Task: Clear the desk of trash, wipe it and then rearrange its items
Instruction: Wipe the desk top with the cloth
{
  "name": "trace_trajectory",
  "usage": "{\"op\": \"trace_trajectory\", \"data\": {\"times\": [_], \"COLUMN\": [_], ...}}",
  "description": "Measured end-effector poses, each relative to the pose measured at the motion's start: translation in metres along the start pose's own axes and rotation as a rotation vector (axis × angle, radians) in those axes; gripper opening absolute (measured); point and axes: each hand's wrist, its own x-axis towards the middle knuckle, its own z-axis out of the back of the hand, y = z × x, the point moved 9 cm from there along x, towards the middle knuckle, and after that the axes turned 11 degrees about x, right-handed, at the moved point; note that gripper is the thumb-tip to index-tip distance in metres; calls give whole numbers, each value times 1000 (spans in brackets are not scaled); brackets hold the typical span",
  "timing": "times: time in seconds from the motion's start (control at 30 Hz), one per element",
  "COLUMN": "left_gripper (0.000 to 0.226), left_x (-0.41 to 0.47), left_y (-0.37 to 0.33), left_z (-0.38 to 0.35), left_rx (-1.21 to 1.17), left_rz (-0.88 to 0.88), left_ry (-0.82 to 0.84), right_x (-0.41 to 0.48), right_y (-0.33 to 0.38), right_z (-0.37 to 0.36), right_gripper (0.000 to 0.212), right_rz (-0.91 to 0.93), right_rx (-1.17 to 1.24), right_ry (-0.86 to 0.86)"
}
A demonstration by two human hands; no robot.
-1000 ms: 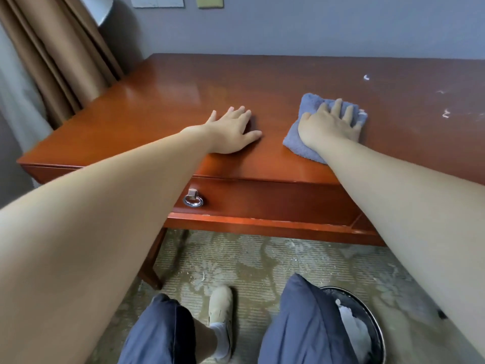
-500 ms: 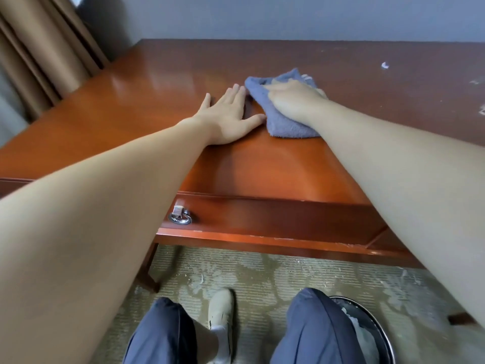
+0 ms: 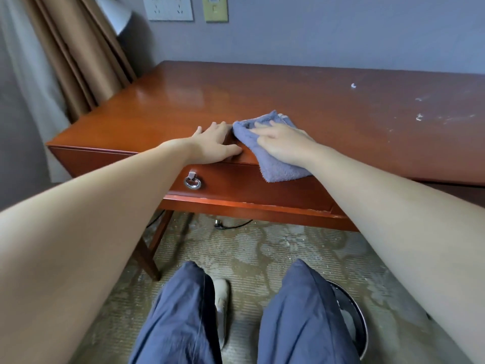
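Cloth (image 3: 275,165) blue, at desk (image 3: 341,127) front edge, overhanging drawer (image 3: 236,186) | right hand (image 3: 283,144) flat, fingers straight, pressing cloth | left hand (image 3: 217,147) flat on desk beside cloth, holding nothing | white scraps (image 3: 419,117) far right

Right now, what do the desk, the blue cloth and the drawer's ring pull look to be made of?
Desk: probably varnished reddish wood, glossy with reflections. Cloth: likely terry cotton or microfibre, fuzzy pile. Ring pull: seemingly polished metal, silvery glints.
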Motion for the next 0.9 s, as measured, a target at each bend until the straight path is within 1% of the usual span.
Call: {"op": "trace_trajectory", "data": {"times": [0.07,0.13,0.2,0.3,0.37,0.43,0.5,0.57,0.63,0.7,0.83,0.9], "left_gripper": [68,71,75,83,95,111,123,128,132,135,135,139], "left_x": [-9,-14,-18,-20,-18,-15,-10,-4,-2,-2,-5,-8], "left_y": [1,5,14,44,72,94,104,108,110,110,108,106], "left_z": [-4,-6,-5,2,9,13,11,9,9,7,9,8], "left_rx": [69,100,117,168,196,222,227,208,195,188,182,190], "left_rz": [7,9,10,51,106,158,161,144,141,147,150,154], "left_ry": [7,22,28,3,-1,19,38,5,-25,-13,10,42], "right_x": [-6,-6,-3,8,21,38,53,69,85,99,117,112], "right_y": [-14,-26,-33,-38,-42,-43,-40,-33,-19,2,61,76], "right_z": [0,2,3,5,7,8,6,5,3,-5,-36,-44], "right_gripper": [57,59,58,54,53,55,57,58,59,58,56,62], "right_rz": [-51,-122,-206,-358,-471,-571,-643,-678,-670,-596,-277,-164], "right_rx": [-11,-52,-105,-120,-122,-122,-107,-72,-35,-47,-49,-13], "right_ry": [0,-35,-89,-146,-183,-207,-213,-226,-225,-213,-119,-66]}}
